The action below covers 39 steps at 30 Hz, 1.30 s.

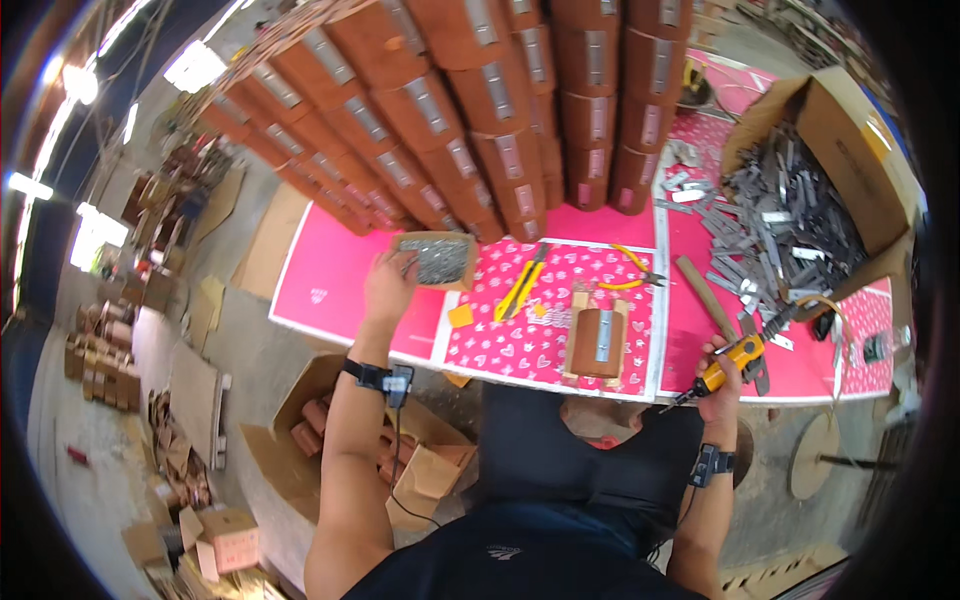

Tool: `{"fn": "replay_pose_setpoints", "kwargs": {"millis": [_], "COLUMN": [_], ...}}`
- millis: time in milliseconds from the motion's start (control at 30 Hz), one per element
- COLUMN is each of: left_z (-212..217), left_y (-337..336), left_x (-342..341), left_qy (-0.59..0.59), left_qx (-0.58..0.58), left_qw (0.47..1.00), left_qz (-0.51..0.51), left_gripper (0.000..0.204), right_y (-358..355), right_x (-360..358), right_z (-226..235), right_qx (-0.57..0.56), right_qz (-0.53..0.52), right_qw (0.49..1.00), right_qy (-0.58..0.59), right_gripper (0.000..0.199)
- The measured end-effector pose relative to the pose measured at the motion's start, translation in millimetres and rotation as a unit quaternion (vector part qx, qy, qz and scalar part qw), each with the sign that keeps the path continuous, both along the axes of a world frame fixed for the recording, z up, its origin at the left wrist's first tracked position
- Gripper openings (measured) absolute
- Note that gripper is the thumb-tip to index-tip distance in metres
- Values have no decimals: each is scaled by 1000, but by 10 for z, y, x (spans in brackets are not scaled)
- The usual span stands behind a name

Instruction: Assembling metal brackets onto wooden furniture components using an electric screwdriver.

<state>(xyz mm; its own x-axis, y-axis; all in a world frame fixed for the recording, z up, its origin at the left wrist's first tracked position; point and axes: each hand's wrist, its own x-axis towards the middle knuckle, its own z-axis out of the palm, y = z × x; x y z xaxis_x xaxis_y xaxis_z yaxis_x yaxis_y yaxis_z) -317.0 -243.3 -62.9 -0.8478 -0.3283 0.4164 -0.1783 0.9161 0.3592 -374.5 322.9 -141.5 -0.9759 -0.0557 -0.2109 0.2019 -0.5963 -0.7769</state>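
Pink table [345,270] across the middle, with tall stacks of brown curved blocks [505,130] along the far side. Holding the left hand [389,284] at the left edge of a small box [470,265] full of little metal bits [440,262], with bent fingers; too small to tell if pinching one. Gripping a yellow power driver [735,362] in the right hand [722,392], with the tip down near the table's near edge. Between both hands, one brown block [588,342] on a wooden holder [580,300], with a shiny strip [604,336] on top. Probably best to pick just a few bits, without spilling. Point the tip away from the legs [520,440]. Check for a straight strip first, then press gently and evenly.
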Motion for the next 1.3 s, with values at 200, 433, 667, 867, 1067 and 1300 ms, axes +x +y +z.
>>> {"fn": "replay_pose_setpoints", "kwargs": {"millis": [200, 433, 667, 867, 1067, 1300], "left_z": [-221, 79, 217, 271, 284, 214], "left_y": [419, 778, 1391, 1583, 1742, 1842], "left_x": [-810, -566, -595, -420, -209, 179], "left_qy": [-116, -78, -69, -72, -67, -73], "left_qx": [192, -70, -41, 8, 121, 348], "left_qw": [938, 985, 983, 984, 978, 926], "left_qz": [-264, -134, -164, -161, -156, -125], "left_gripper": [18, 17, 23, 29, 35, 41], "right_y": [102, -125, 48, 40, 27, 18], "right_x": [163, 22, 52, 51, 54, 41], "right_z": [210, 140, 221, 197, 165, 161], "right_qx": [70, -42, -42, -64, -64, -49], "right_qz": [-58, 44, 33, 37, 30, 22], "right_qw": [996, 998, 999, 997, 997, 999], "right_qy": [-24, -1, -7, -19, -13, -6], "right_gripper": [31, 32, 36, 34, 31, 31]}}
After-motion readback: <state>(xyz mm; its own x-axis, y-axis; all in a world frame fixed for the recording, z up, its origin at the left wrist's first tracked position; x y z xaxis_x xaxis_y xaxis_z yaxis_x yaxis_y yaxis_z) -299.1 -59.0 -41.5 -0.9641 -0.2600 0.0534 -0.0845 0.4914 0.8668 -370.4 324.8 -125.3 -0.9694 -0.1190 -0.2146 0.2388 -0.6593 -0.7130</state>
